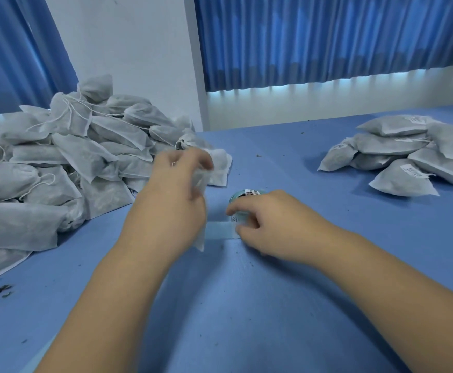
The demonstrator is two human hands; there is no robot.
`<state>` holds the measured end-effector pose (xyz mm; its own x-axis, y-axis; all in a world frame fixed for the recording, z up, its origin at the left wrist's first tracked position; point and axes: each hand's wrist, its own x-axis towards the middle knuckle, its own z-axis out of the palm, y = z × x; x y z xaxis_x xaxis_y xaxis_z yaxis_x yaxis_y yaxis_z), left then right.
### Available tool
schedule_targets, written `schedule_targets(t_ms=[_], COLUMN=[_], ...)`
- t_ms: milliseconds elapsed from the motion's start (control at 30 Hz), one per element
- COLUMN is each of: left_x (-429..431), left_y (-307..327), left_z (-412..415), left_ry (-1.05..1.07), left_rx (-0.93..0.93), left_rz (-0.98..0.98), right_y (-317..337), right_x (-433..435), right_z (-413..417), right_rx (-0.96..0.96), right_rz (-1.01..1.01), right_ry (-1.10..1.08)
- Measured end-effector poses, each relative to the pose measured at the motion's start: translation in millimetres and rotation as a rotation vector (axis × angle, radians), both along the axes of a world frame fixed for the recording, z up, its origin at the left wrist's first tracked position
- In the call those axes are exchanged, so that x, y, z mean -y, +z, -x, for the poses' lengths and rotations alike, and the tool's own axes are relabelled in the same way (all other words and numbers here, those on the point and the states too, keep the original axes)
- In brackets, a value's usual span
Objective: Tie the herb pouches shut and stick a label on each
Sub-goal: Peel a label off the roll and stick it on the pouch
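2 heaps, gauzy wht pouches (66,157)

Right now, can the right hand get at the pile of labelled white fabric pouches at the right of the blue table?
Probably yes: only bare blue table lies between the right hand and that pile, though its fingers pinch the pale blue label strip.
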<state>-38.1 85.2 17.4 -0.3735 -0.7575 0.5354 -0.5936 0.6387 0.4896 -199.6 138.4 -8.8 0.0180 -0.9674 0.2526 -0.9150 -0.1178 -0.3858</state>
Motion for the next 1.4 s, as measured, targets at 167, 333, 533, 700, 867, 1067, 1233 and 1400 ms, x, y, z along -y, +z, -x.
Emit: schedule_targets(t_ms=[167, 333, 533, 700, 867, 1067, 1233, 1400], left_x=[0, 0, 0, 3, 7, 10, 11, 12], left_y=[-11, -16, -17, -19, -21, -22, -23, -24], left_z=[5, 13, 13, 12, 12, 10, 10, 9], left_ry=[0.093, 0.028, -0.033, -0.099, -0.139, -0.196, -0.221, -0.244], left_rx=[0.365, 0.506, 0.457, 0.423, 0.335, 0.282, 0.297, 0.286], left_rz=[0.012, -0.107, -0.192, -0.202, -0.224, -0.255, -0.252, -0.243], right_y=[3, 4, 3, 4, 5, 5, 2, -1], right_x=[-2, -1, 0, 0, 0, -1, 0, 1], right_z=[1, 4, 5, 5, 4, -1, -5, -7], right_rx=[-0.001, 0.063, 0.123, 0.126, 0.112, -0.071, -0.061, -0.061], right_rz=[-0.039, -0.061, -0.067, -0.07, -0.018, -0.019, -0.008, -0.001], right_ry=[-0.029, -0.034, -0.028, -0.016, -0.031, -0.07, -0.091, -0.108])
